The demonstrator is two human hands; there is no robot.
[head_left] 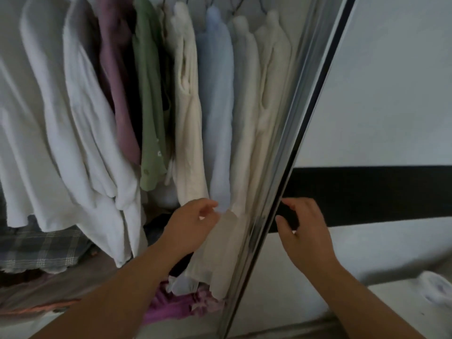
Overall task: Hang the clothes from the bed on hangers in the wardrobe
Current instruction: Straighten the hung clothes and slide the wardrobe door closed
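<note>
Wardrobe interior fills the left and centre of the frame, its rail of dark wire hangers [234, 8] at the top edge carrying garments packed side by side. From the left: white towelling garments [80, 133], a mauve top [117, 94], a sage-green buttoned shirt [149, 113], a cream shirt [188, 133], a pale blue shirt [219, 123] and a beige shirt [259, 118] nearest the door. Below them, lower left, lies a folded grey plaid cloth [41, 248]; a crumpled purple garment [176, 307] sits at the lower centre. The left hand [193, 226], centre of the frame, has its fingers curled at the hems of the cream and pale blue shirts; whether it pinches the fabric cannot be told. The chrome-edged sliding wardrobe door [288, 148] runs diagonally across the centre right. The right hand [303, 231] reaches at this door's edge, fingers bent and apparently holding nothing. A white cloth [437, 287], possibly laundry awaiting hanging, shows at the lower right edge. Judged step: straightening the hung shirts; hems are best drawn down evenly and kept clear of the door track.
</note>
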